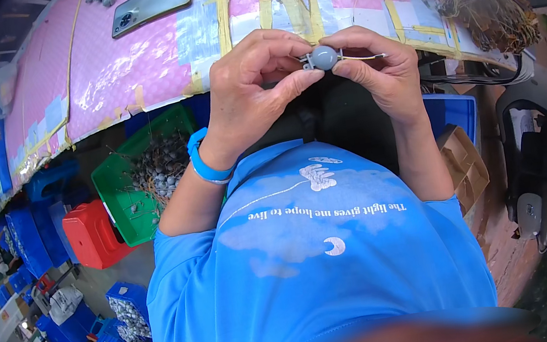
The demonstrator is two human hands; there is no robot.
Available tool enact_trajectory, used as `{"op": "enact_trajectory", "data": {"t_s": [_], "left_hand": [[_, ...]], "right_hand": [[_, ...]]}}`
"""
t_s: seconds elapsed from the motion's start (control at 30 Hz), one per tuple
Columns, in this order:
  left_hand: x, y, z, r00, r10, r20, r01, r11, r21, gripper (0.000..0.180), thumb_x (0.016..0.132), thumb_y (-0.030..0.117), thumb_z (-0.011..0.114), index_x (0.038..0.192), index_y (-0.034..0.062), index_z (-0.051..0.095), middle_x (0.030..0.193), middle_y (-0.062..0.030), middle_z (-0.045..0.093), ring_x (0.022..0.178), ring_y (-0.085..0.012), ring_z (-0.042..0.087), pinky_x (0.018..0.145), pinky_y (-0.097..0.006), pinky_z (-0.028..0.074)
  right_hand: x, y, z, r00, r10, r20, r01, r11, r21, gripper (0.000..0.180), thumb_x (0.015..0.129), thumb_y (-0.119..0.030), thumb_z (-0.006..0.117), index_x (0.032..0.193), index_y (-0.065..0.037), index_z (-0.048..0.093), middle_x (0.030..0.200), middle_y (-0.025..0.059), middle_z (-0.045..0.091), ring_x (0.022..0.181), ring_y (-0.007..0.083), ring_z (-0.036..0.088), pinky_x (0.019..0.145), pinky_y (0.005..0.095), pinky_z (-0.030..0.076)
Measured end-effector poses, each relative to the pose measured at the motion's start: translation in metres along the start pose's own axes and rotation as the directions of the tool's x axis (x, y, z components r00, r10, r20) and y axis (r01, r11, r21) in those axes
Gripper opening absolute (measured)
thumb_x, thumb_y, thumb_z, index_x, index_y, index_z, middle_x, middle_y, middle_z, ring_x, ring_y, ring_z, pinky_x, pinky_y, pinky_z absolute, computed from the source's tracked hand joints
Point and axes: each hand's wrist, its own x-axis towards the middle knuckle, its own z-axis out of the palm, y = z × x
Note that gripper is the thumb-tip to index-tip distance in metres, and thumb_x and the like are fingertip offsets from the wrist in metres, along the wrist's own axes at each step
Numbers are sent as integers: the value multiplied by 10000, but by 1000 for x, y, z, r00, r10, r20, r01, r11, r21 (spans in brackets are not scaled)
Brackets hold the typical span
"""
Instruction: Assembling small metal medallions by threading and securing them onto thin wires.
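Note:
Close above the table's near edge, both hands hold one small grey domed part [325, 57] between their fingertips. It has a rounded, shiny top and a clip-like bracket on its left side. A short thin wire [362, 57] with a dark tip sticks out on its right. My left hand [243, 87], with a blue band on the wrist, pinches the bracket side with thumb and forefinger. Opposite it, my right hand [386, 73] grips the dome's right side, thumb below and forefinger above. The underside of the part is hidden.
A phone [153, 5] lies on the pink, taped tabletop [123, 66]. Thin wires [493, 10] are heaped at the far right. Under the left edge stand a green crate [111, 195] of grey domed parts and a red container [92, 233]. A blue bin [458, 108] and cardboard box [467, 167] stand right.

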Motion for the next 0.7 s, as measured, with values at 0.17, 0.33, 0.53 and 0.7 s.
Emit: {"op": "enact_trajectory", "data": {"t_s": [0.17, 0.33, 0.53, 0.7], "left_hand": [[-7, 8, 1, 996, 86, -30, -84, 995, 61, 203, 792, -20, 759, 983, -25, 691, 1031, -99, 659, 772, -118, 679, 647, -233, 586], [-15, 23, -3, 1000, -24, -10, 23, 998, -50, 191, 808, -33, 737, 993, -25, 694, 1059, -113, 659, 713, -112, 673, 597, -224, 577], [-21, 18, -15, 996, -83, 28, 82, 996, 24, 211, 842, -13, 718, 1048, -45, 689, 1110, -149, 643, 732, -123, 671, 605, -216, 575], [-30, 6, -21, 998, 62, -12, -59, 988, 144, 216, 831, -27, 725, 1044, -39, 691, 1115, -132, 642, 726, -108, 662, 589, -198, 552]], "right_hand": [[2, -3, 0, 996, -70, 49, 70, 998, -3, 245, 811, 11, 746, 1055, 21, 713, 988, 112, 708, 913, 162, 669, 822, 266, 531], [6, 0, -2, 985, -108, 138, 100, 993, 60, 221, 784, 18, 763, 1003, 21, 733, 930, 115, 714, 871, 166, 674, 771, 271, 533], [4, 9, 0, 989, 73, 133, -82, 995, 65, 194, 868, -82, 706, 1002, 58, 701, 980, 185, 712, 881, 223, 684, 805, 327, 539], [4, 12, 9, 986, 154, 56, -163, 956, 242, 193, 958, -79, 595, 1041, 74, 680, 982, 186, 714, 872, 200, 696, 789, 295, 558]]}}
